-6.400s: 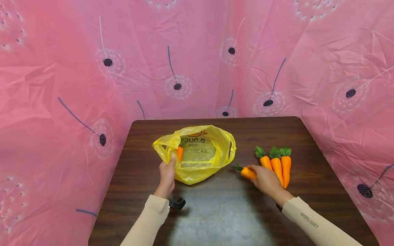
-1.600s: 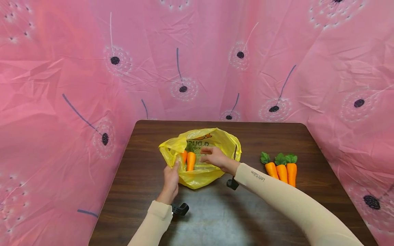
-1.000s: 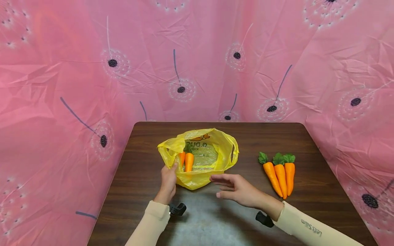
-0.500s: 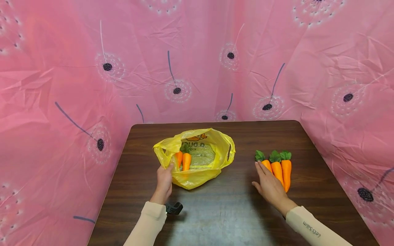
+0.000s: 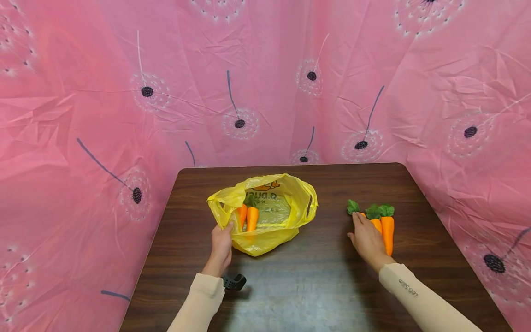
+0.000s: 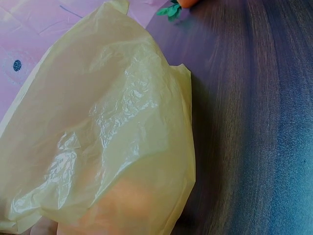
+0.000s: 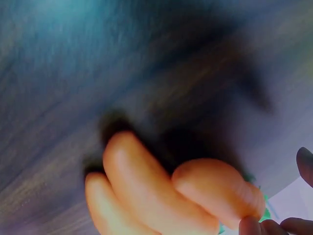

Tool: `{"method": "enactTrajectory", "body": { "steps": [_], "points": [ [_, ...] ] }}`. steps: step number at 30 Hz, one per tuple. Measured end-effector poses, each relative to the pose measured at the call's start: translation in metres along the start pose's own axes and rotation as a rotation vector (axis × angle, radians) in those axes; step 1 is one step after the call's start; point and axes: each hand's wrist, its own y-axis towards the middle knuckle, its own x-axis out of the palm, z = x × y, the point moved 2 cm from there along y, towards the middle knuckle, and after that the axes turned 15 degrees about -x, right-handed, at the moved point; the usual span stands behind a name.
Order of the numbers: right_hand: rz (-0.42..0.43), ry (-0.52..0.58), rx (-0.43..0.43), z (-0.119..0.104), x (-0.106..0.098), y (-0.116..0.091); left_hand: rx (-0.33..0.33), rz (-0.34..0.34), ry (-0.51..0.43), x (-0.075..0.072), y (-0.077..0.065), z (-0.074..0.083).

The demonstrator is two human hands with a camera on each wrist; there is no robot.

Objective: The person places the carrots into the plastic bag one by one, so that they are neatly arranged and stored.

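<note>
My left hand (image 5: 221,242) grips the left side of a yellow plastic bag (image 5: 265,242), whose mouth gapes upward. Inside, to the left, lie two carrots (image 5: 251,218) with green tops. The left wrist view is mostly filled by the bag's thin wall (image 6: 112,112), an orange shape showing through it. Over the leftmost carrot (image 7: 215,188) of a row of three, my right hand (image 5: 368,242) reaches down. Its fingertips (image 7: 249,226) touch that carrot near the leafy end, while the thumb stands apart. The hand covers most of this carrot in the head view.
Two more carrots (image 5: 387,235) lie right beside the touched one, leaves toward the back. All stands on a dark wooden table (image 5: 290,295). Pink flowered cloth (image 5: 265,83) hangs behind and along both sides. A black wrist strap (image 5: 234,281) is on the left wrist.
A second carrot has gone into the bag since the earliest frame. My right hand left the bag, swung right and came down on the leftmost carrot, whose leaves shifted slightly. The left hand stays put.
</note>
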Motion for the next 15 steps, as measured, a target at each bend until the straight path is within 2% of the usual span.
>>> {"method": "enactTrajectory", "body": {
  "steps": [4, 10, 15],
  "points": [
    [-0.003, 0.005, 0.042, 0.013, 0.000, 0.006, 0.018, -0.011, -0.012, 0.000, 0.001, -0.001],
    [-0.057, 0.038, 0.138, 0.031, -0.002, 0.010, 0.021, -0.017, -0.014, -0.001, 0.001, -0.002],
    [-0.092, 0.053, 0.171, 0.038, -0.001, 0.013, 0.011, -0.008, -0.003, -0.002, 0.002, -0.002]
  ]
}}
